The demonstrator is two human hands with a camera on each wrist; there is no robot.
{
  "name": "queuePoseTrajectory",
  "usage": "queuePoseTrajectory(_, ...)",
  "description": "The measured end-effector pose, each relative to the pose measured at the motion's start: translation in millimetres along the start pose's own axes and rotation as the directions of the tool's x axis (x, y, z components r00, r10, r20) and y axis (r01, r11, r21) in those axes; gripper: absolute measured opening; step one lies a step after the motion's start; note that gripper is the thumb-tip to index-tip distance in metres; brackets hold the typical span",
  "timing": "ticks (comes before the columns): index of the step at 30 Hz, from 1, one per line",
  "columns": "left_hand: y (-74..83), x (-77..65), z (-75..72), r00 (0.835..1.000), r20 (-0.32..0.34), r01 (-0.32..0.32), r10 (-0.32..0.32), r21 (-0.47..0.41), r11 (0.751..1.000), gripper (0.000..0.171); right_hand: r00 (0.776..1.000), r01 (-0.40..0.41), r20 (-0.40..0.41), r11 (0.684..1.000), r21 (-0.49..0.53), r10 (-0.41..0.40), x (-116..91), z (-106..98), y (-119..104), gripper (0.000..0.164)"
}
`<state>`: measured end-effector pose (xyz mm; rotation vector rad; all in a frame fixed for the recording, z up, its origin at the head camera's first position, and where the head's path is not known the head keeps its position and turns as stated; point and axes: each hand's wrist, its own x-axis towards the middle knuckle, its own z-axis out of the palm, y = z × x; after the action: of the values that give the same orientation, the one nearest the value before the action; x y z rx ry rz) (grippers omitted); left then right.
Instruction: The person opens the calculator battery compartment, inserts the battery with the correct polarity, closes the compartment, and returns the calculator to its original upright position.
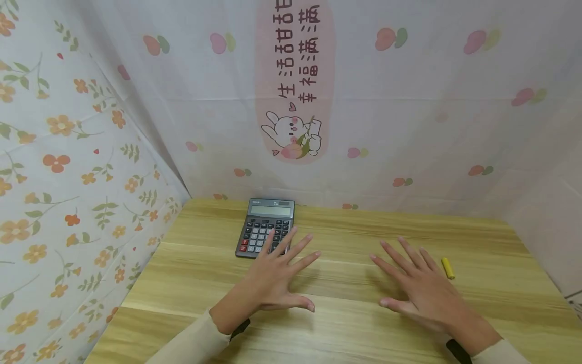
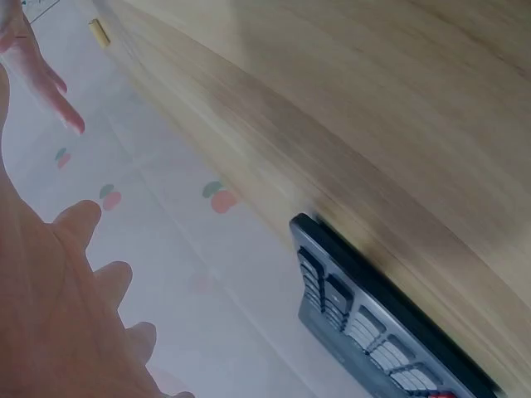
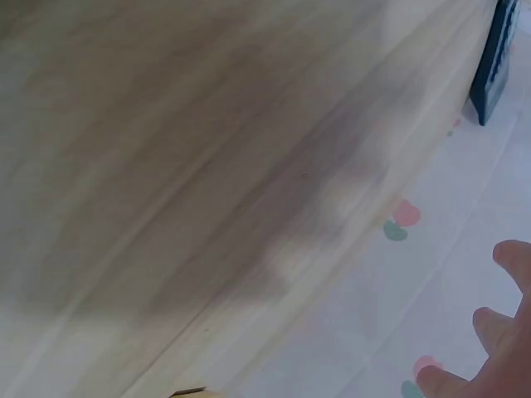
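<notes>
Behind everything hangs a pale printed cloth, and before it spreads the wood-grain table. Above the tabletop are the left hand and right hand, well apart, fingers spread wide, neither holding anything. A dark grey calculator lies near the table's back edge, partly behind the left fingertips in the head view. Just beyond the right hand's outer side lies a small yellow cylinder

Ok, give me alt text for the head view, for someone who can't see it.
A person's left hand and right hand, fingers spread, above a wood-grain table: the left partly hides a calculator, the right is beside a small yellow cylinder. Behind hangs pale cloth printed with a cartoon rabbit.
</notes>
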<state>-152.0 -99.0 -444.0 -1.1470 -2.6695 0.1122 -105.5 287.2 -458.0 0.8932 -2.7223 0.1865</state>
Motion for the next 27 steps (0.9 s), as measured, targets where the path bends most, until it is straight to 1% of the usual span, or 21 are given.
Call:
queuePoseTrajectory(3, -1.4, -2.3, -0.6, 1.0, -0.003, 0.005, -0.005, -0.013, 1.0, 0.111, 1.0, -0.004, -0.004, 1.0, -0.012, 0.004, -5.4, 1.4, 4.0, 0.091)
queuePoseTrajectory(7, -3.6, -5.1, -2.7, 1.0, -0.004, 0.015, -0.015, 0.003, 1.0, 0.11, 1.0, -0.014, -0.006, 1.0, -0.022, 0.013, -13.1, 2.2, 10.0, 0.094)
queuePoseTrajectory(11, -6.9, -9.4, -2.6, 0.999, -0.021, 0.026, -0.025, 0.007, 1.0, 0.11, 1.0, -0.029, -0.009, 0.999, -0.037, 0.029, -19.8, 0.7, 15.8, 0.097)
queuePoseTrajectory(18, -14.3, -17.9, -0.6, 0.998, -0.018, 0.058, -0.058, -0.023, 0.998, 0.108, 0.999, -0.046, 0.005, 0.997, -0.069, 0.046, -26.3, -0.5, 24.1, 0.099)
queuePoseTrajectory(21, -17.6, -19.8, -1.1, 0.997, -0.032, 0.065, -0.067, -0.058, 0.996, 0.103, 0.998, -0.065, 0.006, 0.997, -0.046, 0.065, -26.4, -1.2, 24.2, 0.097)
queuePoseTrajectory(24, -20.9, -20.4, -1.0, 0.993, -0.082, 0.071, -0.08, -0.099, 0.992, 0.096, 0.996, -0.084, -0.003, 0.996, 0.0, 0.084, -24.6, -2.1, 23.8, 0.097)
queuePoseTrajectory(27, -24.0, -20.2, -0.4, 0.983, -0.142, 0.092, -0.113, -0.147, 0.985, 0.087, 0.994, -0.105, -0.016, 0.992, 0.062, 0.106, -21.6, -2.6, 22.8, 0.1)
